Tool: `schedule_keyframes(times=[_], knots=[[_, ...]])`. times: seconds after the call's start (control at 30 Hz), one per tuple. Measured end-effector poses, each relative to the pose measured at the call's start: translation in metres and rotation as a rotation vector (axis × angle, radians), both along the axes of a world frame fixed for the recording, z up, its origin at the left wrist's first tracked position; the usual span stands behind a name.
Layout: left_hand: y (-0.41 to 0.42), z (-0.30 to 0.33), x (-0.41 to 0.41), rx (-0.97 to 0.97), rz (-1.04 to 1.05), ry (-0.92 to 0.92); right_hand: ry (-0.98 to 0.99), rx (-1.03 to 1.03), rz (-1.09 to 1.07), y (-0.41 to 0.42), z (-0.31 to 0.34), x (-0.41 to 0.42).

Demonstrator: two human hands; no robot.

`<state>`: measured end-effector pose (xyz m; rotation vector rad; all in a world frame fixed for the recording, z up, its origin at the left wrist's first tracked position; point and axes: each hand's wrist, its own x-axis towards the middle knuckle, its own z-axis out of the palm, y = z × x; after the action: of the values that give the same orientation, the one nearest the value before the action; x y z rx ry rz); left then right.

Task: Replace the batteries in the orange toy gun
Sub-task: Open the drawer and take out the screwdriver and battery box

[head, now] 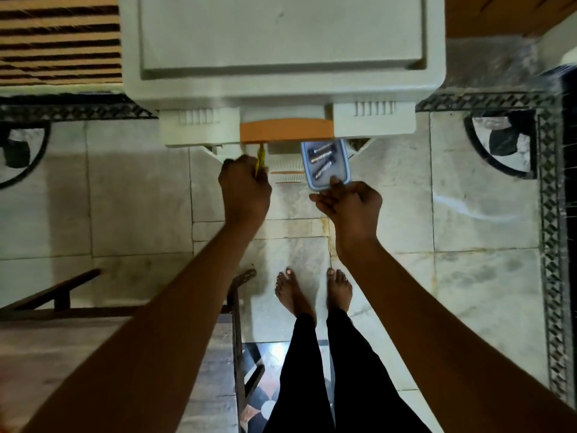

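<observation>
At frame centre, the left hand (245, 190) curls its fingers around a slim yellow tool (260, 159). The right hand (351, 206) pinches a pale blue rectangular plastic tray (342, 170) holding three dark cylindrical batteries (323, 159), just below the grey plastic appliance (281, 42). No writing is legible.

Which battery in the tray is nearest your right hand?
The lowest one of the three in the tray: it lies angled just above the right hand, which holds the tray's near edge. The other two lie farther up.
</observation>
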<state>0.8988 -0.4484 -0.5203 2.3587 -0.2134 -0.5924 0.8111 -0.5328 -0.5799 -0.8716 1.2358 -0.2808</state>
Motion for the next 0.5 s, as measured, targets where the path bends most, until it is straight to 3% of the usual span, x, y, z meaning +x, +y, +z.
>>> schedule_keyframes(times=[0.13, 0.3, 0.5], knots=[[0.053, -0.026, -0.018, 0.057, 0.243, -0.039, -0.024, -0.047, 0.031, 0.013, 0.040, -0.031], [0.068, 0.028, -0.063, -0.143, 0.288, -0.043, -0.039, -0.040, 0.052, 0.027, 0.095, -0.059], [0.062, 0.085, -0.058, -0.253, 0.321, -0.087, -0.108, -0.063, 0.061, 0.035, 0.151, -0.065]])
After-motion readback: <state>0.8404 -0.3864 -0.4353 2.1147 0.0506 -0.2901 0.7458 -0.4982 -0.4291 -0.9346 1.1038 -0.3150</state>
